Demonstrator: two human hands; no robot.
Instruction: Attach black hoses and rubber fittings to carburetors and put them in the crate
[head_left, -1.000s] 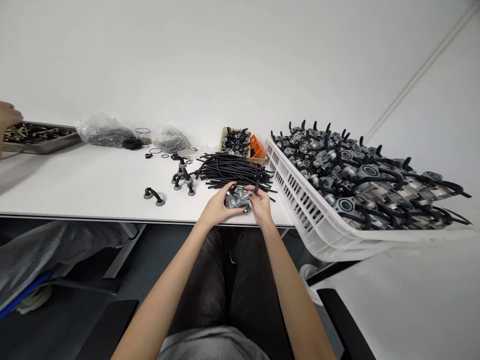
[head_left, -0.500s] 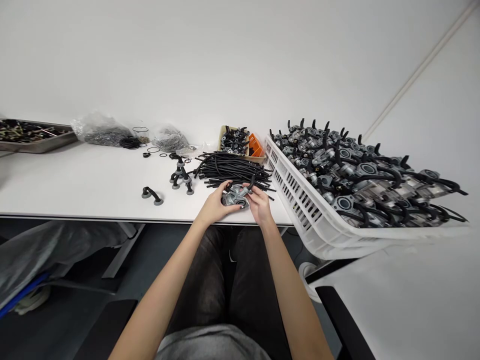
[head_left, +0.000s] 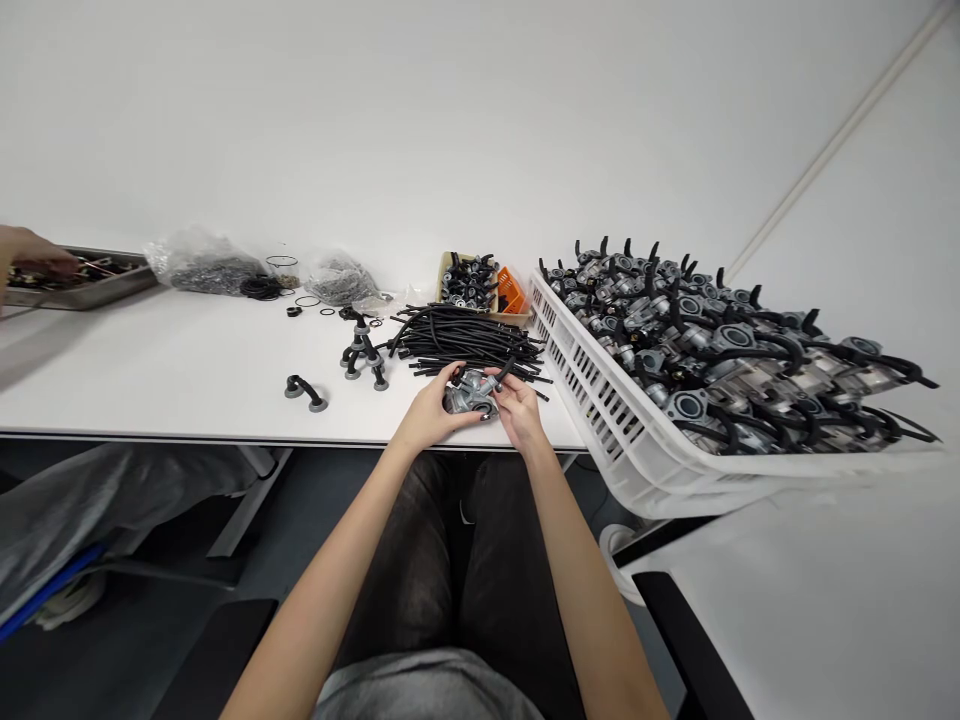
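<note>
A silver metal part is held between both hands just above the table's front edge. My left hand wraps its fingers and thumb round the part's left side. On the right, my right hand pinches a short black tube that sticks up from the part. Behind the hands lies a pile of long black hoses. Several black bent tubes with grey ends sit to the left, and another bent tube lies nearer the edge.
A white crate full of metal parts with hoses stands at right. Behind the hoses are a yellow box and an orange piece. Plastic bags lie back left. Another person's hand reaches over a metal tray.
Another person's hand has come in at the far left, over the tray. The black tube in my right hand leans slightly more to the right.
</note>
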